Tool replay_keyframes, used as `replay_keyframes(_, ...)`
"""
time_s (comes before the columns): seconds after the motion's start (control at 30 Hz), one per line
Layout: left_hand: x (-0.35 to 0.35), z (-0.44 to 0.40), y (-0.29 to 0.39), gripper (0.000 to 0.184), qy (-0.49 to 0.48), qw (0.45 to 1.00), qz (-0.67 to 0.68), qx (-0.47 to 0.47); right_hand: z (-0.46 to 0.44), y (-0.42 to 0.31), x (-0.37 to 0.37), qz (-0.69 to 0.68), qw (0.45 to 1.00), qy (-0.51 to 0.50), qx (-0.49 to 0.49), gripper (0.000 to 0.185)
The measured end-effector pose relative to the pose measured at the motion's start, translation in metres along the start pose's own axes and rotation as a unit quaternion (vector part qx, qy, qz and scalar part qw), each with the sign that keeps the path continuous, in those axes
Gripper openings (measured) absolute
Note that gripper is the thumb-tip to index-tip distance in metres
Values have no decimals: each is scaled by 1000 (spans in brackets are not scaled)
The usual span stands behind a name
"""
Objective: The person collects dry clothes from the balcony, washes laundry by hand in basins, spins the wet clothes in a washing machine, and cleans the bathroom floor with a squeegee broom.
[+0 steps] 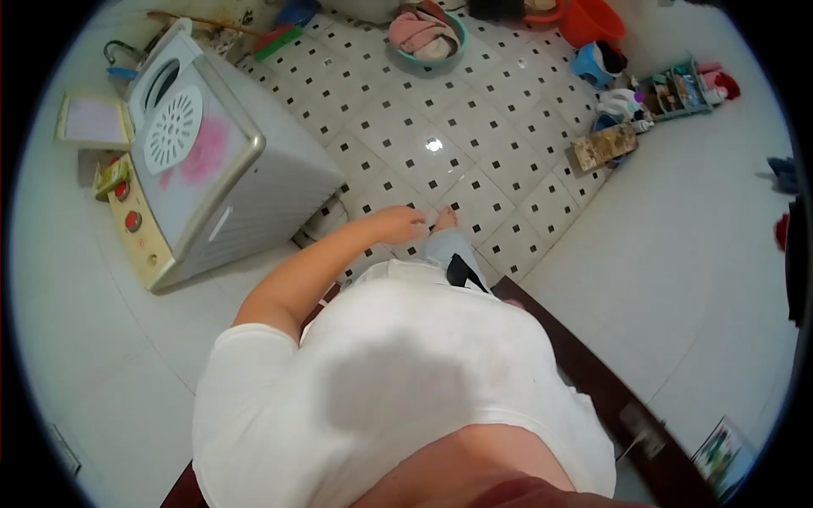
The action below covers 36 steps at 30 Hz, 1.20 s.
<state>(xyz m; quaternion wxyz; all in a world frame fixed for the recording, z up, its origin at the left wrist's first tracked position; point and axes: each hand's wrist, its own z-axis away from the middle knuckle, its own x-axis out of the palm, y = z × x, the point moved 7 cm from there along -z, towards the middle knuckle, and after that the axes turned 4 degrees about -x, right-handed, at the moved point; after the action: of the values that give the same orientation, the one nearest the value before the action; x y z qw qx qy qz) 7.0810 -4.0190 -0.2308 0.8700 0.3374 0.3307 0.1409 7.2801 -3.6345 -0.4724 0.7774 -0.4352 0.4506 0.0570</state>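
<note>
My left hand (pixel 401 225) hangs in front of my white shirt, above the tiled floor and near my bare foot (pixel 445 218). Its fingers are loosely bent and a little apart, holding nothing I can see. At the right edge of the shirt (pixel 406 356) a small patch of skin shows, perhaps part of my right hand (pixel 513 303); its fingers are hidden. A washing machine (pixel 262 161) with a pink-stained lid and red knobs stands to the left of my left arm.
Cloths fill a teal basin (pixel 461 52) on the floor (pixel 381 127) ahead. At the upper right are a red bucket (pixel 593 24), a blue stool (pixel 590 68), bottles and a rack (pixel 677 91) of items. A green-edged broom (pixel 278 42) lies beyond the machine. Dark wood edging (pixel 584 356) runs beside me.
</note>
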Motion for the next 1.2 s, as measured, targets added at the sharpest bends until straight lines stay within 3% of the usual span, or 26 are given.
replay_keyframes(0.03,-17,0,-17,35,35,998,13,-55,-17,39,-24,-142,977,-37,153,20)
replay_keyframes(0.1,-43,0,-52,35,88,987,49,-123,-69,43,-143,-402,777,48,482,23)
replay_keyframes(0.13,-46,1,-63,35,102,982,78,-137,-102,75,-178,-266,854,-51,444,25)
replay_keyframes(0.17,-47,8,-61,34,100,977,95,-163,-124,114,-196,-280,851,24,443,25)
replay_keyframes(0.2,-59,10,-56,33,104,971,110,-186,-163,106,-253,-292,842,77,446,26)
replay_keyframes(0.27,-73,0,-57,33,108,959,153,-212,-236,153,-305,-259,867,29,424,23)
replay_keyframes(0.33,-77,-16,-64,34,104,946,210,-223,-304,165,-353,-361,818,131,428,24)
replay_keyframes(0.53,-162,-100,-94,38,82,944,229,-225,-484,136,-423,-389,854,71,338,21)
replay_keyframes(0.6,-189,-131,-99,40,82,955,201,-201,-498,112,-421,-342,873,6,348,28)
replay_keyframes(0.67,-218,-164,-112,43,120,973,134,-143,-511,121,-400,-81,950,-124,274,38)
replay_keyframes(0.7,-223,-181,-119,43,128,981,96,-113,-509,116,-400,-24,948,-162,273,39)
replay_keyframes(0.8,-229,-214,-147,40,38,965,184,-182,-516,113,-409,-14,934,-184,307,32)
replay_keyframes(0.83,-246,-224,-146,32,53,973,159,-160,-524,128,-408,-23,947,-139,288,24)
replay_keyframes(0.93,-265,-251,-174,25,102,936,240,-235,-559,156,-419,-81,954,-75,279,18)
replay_keyframes(0.97,-298,-256,-159,22,137,935,204,-257,-575,158,-436,-106,961,-17,255,18)
replay_keyframes(1.07,-336,-257,-146,21,125,958,126,-225,-628,179,-464,-185,952,-14,244,22)
replay_keyframes(1.1,-325,-239,-152,22,106,968,127,-191,-636,172,-470,-212,941,-78,250,27)
replay_keyframes(1.13,-321,-235,-159,22,99,976,123,-151,-635,161,-484,-141,965,-138,174,29)
replay_keyframes(1.17,-344,-232,-139,23,72,961,142,-224,-637,147,-492,-111,963,-216,119,26)
replay_keyframes(1.2,-363,-220,-115,23,36,939,166,-299,-631,138,-515,-240,930,-226,162,27)
